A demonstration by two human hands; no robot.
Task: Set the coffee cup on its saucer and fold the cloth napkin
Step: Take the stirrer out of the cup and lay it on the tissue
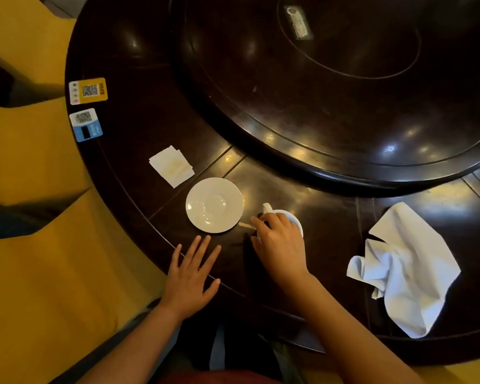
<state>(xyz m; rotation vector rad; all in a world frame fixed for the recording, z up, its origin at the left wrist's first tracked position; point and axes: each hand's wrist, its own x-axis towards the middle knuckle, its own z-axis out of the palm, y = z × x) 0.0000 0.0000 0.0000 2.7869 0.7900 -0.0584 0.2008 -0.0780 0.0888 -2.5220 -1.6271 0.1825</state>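
Right hand (pixel 279 245) curled over the coffee cup (pixel 295 218), left hand (pixel 191 275) flat, fingers spread, on the table (pixel 330 231).

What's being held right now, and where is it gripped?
The right hand grips the coffee cup from above, round its rim. The left hand holds nothing.

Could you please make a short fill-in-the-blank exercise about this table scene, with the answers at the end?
1. The right hand grips the coffee ____.
2. The saucer is ____, with nothing on it.
3. The cloth napkin lies crumpled, not yet ____.
4. The left hand rests flat on the table, its fingers ____.

Answers: cup; empty; folded; spread
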